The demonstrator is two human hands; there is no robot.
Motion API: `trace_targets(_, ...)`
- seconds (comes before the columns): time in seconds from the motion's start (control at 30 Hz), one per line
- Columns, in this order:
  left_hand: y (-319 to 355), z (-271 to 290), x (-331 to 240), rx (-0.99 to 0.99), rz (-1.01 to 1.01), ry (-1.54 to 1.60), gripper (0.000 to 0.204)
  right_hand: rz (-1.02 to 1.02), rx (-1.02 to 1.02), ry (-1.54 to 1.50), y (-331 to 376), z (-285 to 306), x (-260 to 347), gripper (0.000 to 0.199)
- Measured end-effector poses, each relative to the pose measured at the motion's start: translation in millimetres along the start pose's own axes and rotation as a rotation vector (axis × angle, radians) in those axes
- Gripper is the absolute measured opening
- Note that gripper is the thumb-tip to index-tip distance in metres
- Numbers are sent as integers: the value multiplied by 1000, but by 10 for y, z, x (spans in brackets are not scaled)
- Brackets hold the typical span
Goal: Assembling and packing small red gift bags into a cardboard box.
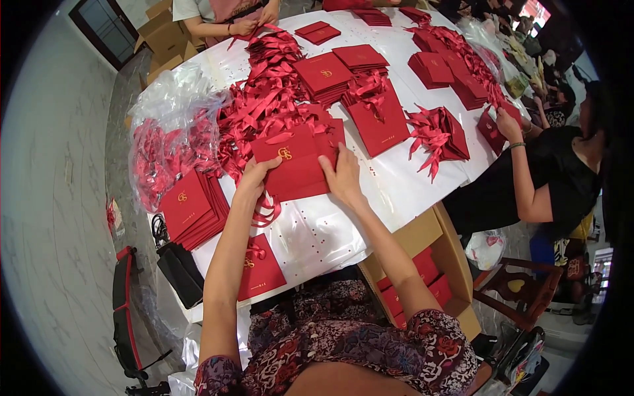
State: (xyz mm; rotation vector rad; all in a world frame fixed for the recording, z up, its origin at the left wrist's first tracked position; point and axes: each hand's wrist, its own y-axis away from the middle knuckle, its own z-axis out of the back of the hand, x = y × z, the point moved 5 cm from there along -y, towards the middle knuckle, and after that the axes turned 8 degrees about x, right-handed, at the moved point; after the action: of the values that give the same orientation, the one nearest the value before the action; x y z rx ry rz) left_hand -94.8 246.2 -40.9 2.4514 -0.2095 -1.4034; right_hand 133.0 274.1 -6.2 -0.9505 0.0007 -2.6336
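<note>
You hold a red bag [294, 178] up over the white tabletop [310, 231], right in the middle, with its gold mark facing you. Your left hand [256, 175] pinches its left side, with the thumb flat on the front. Your right hand [342, 173] pinches its right side, thumb in front too, and some of its fingers are hidden. Behind the bag is a big, messy pile of red ribbons [264, 99]. A stack of red bags [191, 208] sits to your left, beside a clear plastic bag [175, 155] with more red ribbon in it. One flat bag [264, 270] lies near you at the table's edge. By your right arm is an open brown box [456, 257] with red things inside. A person in black [528, 171] works on your right
</note>
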Motion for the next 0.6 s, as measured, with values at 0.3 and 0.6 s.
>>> trace_targets(0.3,-199,-191,-46,97,26,-99,44,-296,57,-423,-501,-191,-420,97)
trace_targets(0.6,16,-153,2,137,49,-140,45,-316,28,-886,-308,-104,-176,81)
